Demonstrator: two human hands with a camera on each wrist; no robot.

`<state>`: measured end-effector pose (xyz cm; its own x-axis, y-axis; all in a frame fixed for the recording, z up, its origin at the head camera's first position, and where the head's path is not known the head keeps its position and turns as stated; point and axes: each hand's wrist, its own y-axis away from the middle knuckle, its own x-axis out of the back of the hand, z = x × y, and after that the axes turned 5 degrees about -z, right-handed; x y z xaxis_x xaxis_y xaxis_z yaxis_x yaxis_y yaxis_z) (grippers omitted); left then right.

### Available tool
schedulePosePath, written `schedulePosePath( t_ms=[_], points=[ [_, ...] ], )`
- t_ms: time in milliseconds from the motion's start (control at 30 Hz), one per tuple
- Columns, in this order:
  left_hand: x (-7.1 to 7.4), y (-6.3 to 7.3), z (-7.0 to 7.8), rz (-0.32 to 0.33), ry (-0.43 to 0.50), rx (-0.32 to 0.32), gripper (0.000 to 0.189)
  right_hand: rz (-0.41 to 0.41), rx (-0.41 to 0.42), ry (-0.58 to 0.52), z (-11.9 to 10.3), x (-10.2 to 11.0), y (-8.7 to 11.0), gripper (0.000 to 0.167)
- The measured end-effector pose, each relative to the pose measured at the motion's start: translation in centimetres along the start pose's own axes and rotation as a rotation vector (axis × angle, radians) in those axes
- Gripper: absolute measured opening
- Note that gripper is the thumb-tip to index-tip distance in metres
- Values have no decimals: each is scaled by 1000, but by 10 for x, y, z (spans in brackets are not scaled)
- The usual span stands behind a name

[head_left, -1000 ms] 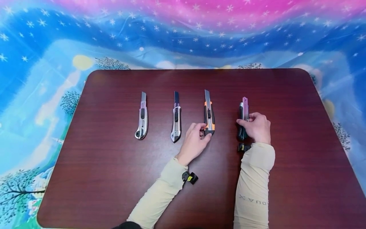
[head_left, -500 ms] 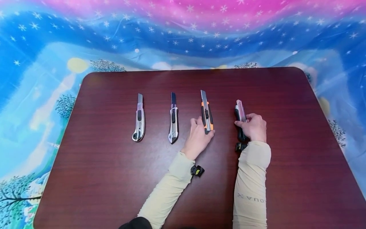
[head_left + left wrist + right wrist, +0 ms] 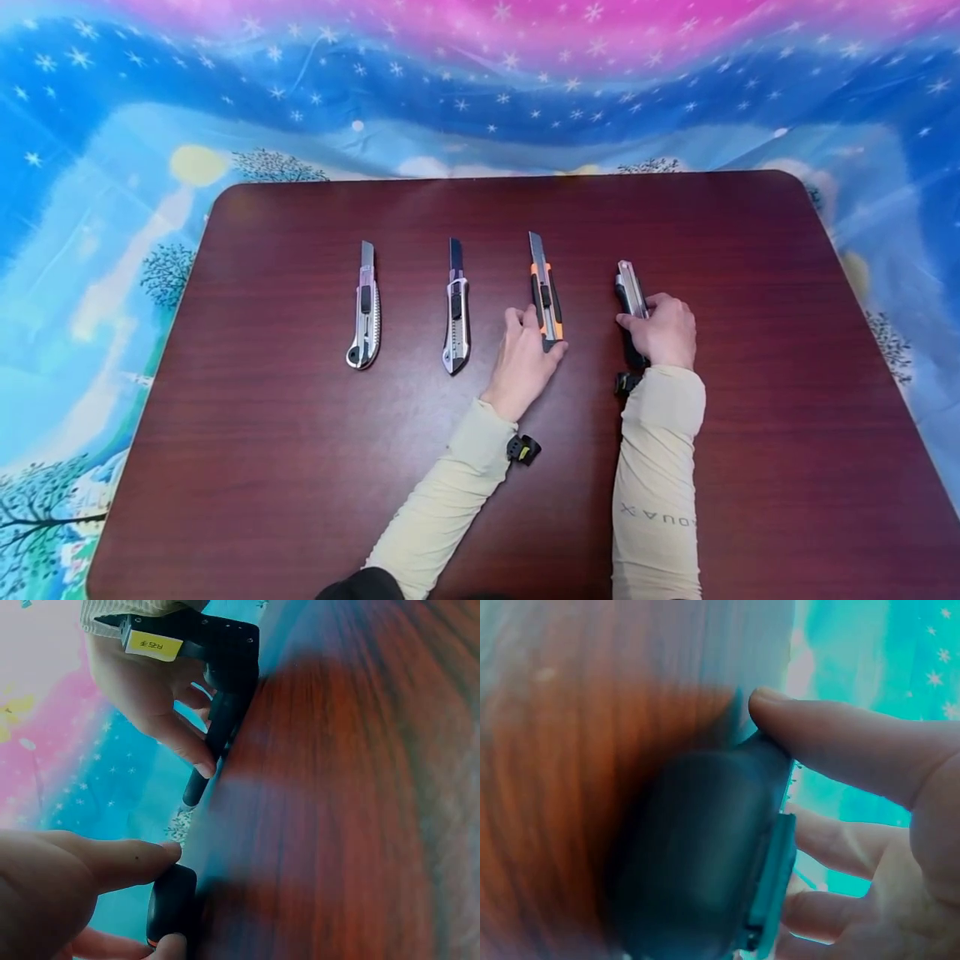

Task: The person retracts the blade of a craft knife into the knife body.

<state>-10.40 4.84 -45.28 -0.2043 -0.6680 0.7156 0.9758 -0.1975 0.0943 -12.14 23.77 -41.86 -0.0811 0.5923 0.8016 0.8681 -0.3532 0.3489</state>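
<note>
My left hand (image 3: 522, 367) pinches the black butt end of an orange and black utility knife (image 3: 548, 304) between thumb and fingers. Its blade stands out and points away from me. In the left wrist view the thumb and a fingertip lie on either side of that butt end (image 3: 172, 901). With thumb and fingers, my right hand (image 3: 663, 333) holds a black and silver utility knife (image 3: 632, 292) on the table, its top leaning a little left. In the right wrist view its rounded black end (image 3: 694, 855) looms large and blurred.
To the left lie a silver utility knife (image 3: 365, 321) and a silver and black utility knife (image 3: 456, 325), blades out. All rest on the dark red wooden table (image 3: 300, 467). A patterned backdrop cloth (image 3: 420, 92) hangs behind the table.
The right-hand knife has turned from nearly upright in view to leaning left. The left hand has shifted slightly forward on the orange knife, which now slants a bit more. The head view has shifted slightly.
</note>
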Motion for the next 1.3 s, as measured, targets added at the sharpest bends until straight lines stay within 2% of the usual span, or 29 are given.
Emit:
schedulePosePath(
  t_ms=[200,367,567,667,867,967,1100,1300],
  points=[
    [0,-1,-1,-7,29,15,69,-35,-68,6,-1,-1,-1,58],
    [-2,0,1,4,38,13,72,-38,-71,10,0,0,-2,61],
    [-4,-1,1,7,35,24,77,-24,-18,-20,2,3,-1,62],
    [-3,-2,-1,-8,49,37,76,16,14,-48,1,4,0,60],
    [-1,-4,-2,-68,121,83,69,128,113,-126,-1,3,-2,50],
    [0,-7,-4,-105,170,99,68,154,144,-167,-5,4,-1,47],
    [4,-12,-10,-124,295,103,62,171,182,-216,-10,4,2,44],
    [4,-15,-17,-161,693,118,58,161,240,-222,-11,1,2,43]
  ],
)
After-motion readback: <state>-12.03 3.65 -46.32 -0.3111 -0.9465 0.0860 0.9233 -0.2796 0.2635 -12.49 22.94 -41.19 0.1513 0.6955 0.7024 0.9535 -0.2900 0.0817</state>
